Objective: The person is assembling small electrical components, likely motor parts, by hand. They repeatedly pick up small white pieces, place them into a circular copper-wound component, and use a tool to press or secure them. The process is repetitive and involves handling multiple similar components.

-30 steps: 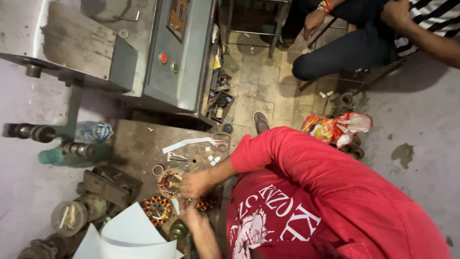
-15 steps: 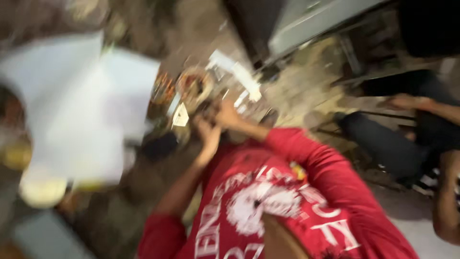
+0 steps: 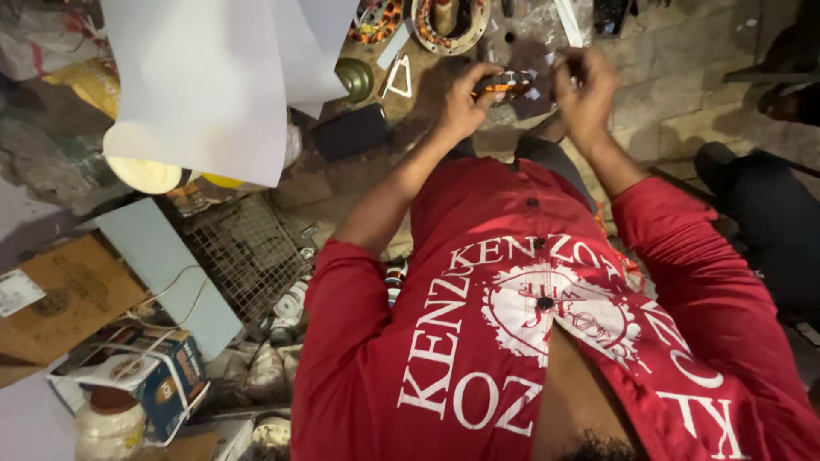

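The left hand (image 3: 465,98) is gripping a small copper-wound stator (image 3: 504,85); the right hand (image 3: 585,85) is pinching its far edge. White paper sheets (image 3: 213,77) are crowding in left of them, bare floor (image 3: 675,94) lying open rightward.

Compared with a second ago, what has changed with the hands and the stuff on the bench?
The view swung round, so the bench now sits at the top. Both hands came together: the left hand now has a grip on a small dark and orange part, and the right hand works beside it, fingers curled. The wound stator ring, white paper sheets and red shirt stayed as they were.
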